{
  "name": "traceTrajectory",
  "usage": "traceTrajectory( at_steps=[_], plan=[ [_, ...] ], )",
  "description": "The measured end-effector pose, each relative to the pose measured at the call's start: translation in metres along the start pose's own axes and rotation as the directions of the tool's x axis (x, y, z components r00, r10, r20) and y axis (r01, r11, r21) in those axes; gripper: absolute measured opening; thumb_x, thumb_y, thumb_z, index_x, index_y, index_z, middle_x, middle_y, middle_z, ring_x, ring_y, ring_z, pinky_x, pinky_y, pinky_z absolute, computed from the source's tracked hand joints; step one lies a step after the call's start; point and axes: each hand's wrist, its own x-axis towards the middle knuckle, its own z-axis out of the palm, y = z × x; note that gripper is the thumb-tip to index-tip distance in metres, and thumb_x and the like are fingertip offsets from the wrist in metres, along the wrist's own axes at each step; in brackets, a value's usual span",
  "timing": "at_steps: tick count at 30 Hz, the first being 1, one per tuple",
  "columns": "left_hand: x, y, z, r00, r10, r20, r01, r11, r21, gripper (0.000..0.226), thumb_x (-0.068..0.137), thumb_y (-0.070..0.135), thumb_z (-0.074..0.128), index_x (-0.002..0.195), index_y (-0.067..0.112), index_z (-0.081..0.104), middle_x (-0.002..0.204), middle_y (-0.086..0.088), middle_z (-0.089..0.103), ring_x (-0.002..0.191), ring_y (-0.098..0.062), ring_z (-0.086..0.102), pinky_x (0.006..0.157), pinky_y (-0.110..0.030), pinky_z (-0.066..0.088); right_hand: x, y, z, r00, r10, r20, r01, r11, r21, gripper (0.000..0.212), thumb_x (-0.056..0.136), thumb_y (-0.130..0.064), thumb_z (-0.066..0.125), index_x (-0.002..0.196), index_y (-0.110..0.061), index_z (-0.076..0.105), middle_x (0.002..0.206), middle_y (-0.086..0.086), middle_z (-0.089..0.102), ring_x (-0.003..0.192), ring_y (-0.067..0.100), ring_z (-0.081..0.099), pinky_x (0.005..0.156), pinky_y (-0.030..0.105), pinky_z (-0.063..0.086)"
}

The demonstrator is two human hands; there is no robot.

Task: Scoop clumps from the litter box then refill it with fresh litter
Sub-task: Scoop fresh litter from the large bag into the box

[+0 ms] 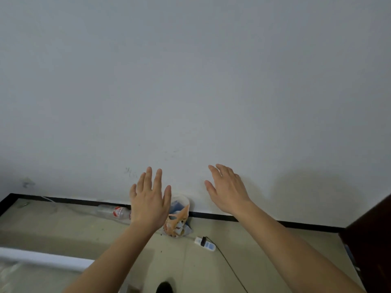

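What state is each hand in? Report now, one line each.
Left hand: open, fingers spread, holding nothing.
Right hand: open, fingers straight, holding nothing.

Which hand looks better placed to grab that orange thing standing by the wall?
Probably the left hand: open, it hovers nearest the orange thing; the right hand, also open, is farther off.

Litter bag [178, 205], white with blue and orange print, stands on the floor against the wall's black baseboard, top open, bottom crumpled. What looks like an orange slotted scoop [183, 213] leans on its front, narrow end up. White litter box rim [42, 260] at lower left, blurred, contents unclear.
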Motion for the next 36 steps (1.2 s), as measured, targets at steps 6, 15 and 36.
traceTrajectory(
  at_steps=[6,15,36],
  plan=[
    [0.128,-0.07,0.095,0.969,0.01,0.246,0.001,0.999,-0.043,0.071,0.094,0.057,0.001,0.156,0.022,0.009,0.163,-0.006,0.005,0.149,-0.025,0.013,0.118,-0.044,0.019,0.119,0.005,0.093,0.978,0.138,0.156,-0.128,0.989,-0.07,0.051,0.103,-0.044,0.033,0.146,-0.018,0.041,0.143,0.003,0.05,0.13,0.022,0.044,0.103,0.037,0.041],
    [0.256,-0.149,0.243,0.852,-0.037,0.523,0.128,0.982,-0.14,0.055,0.102,0.043,0.033,0.15,0.017,0.028,0.157,-0.007,0.027,0.14,-0.028,0.032,0.11,-0.045,0.033,0.233,0.005,0.237,0.806,0.39,0.446,-0.453,0.891,0.039,0.048,0.103,-0.045,0.033,0.141,-0.019,0.046,0.135,0.006,0.054,0.122,0.025,0.051,0.096,0.038,0.045],
    [0.219,-0.184,0.648,-0.025,-0.269,0.963,0.995,0.085,0.049,0.054,0.088,0.049,0.062,0.118,0.006,0.054,0.106,-0.006,0.064,0.094,-0.022,0.062,0.073,-0.037,0.048,0.33,0.075,0.658,0.709,0.428,0.561,-0.627,0.746,0.223,0.071,0.096,-0.051,0.051,0.151,-0.014,0.026,0.144,0.013,0.042,0.124,0.03,0.05,0.088,0.032,0.04]
  ],
)
